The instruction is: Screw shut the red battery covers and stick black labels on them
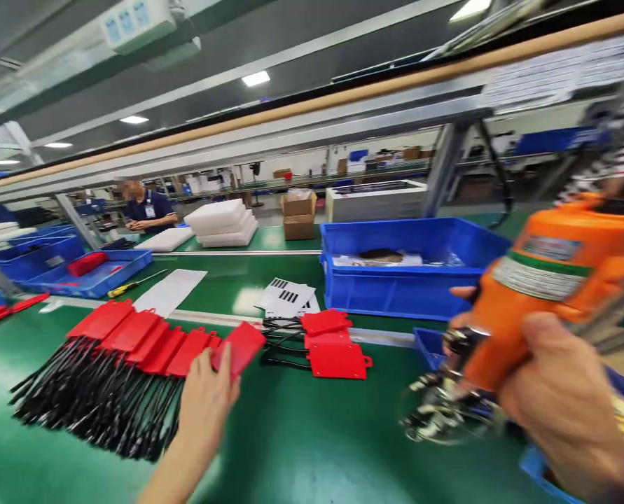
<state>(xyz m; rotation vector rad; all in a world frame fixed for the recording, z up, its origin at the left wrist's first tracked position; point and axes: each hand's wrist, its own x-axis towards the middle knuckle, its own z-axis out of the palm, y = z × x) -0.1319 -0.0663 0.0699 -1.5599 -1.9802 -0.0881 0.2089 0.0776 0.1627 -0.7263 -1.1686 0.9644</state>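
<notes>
My left hand (206, 399) reaches over the green bench and pinches a red plastic tag (241, 346) at the right end of a fanned row of red tags (133, 332) with black cords (85, 406). My right hand (564, 406) is wrapped round an orange power screwdriver (543, 294) held low at the right, its metal tip (438, 409) pointing left and down. A small stack of red tags (335, 346) with black cords lies between the two hands.
A blue bin (411, 280) stands behind the stack, and another blue bin's edge (430, 343) shows under the tool. Printed sheets (288, 297), white paper (169, 290) and a yellow screwdriver (127, 285) lie further back. A seated person (146, 210) works at far left beside white foam stacks (222, 222).
</notes>
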